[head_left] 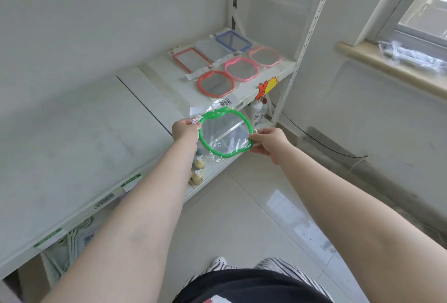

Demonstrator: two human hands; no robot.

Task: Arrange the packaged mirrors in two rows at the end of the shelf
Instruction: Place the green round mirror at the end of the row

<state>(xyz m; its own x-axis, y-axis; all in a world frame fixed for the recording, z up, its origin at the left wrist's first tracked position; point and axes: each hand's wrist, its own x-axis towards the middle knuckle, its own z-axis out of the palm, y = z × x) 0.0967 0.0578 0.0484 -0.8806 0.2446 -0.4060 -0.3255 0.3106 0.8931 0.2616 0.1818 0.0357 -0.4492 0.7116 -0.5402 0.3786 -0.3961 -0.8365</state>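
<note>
A green apple-shaped mirror [225,133] in clear plastic wrap hangs in the air just in front of the shelf edge. My left hand [185,129] grips its left rim and my right hand [269,144] grips its right rim. On the white shelf [154,99], at its far end, lie several packaged mirrors. The back row has a red rectangular mirror [192,59], a white-framed mirror [209,48] and a blue mirror [233,40]. The front row has an orange-red apple mirror [216,84], a pink mirror [242,69] and a pale pink mirror [264,56].
A slotted white upright [307,36] bounds the shelf's far end. Yellow pump bottles [198,169] and white bottles [257,112] stand on the lower shelf. A windowsill [387,65] with a plastic package is at right. Tiled floor lies below.
</note>
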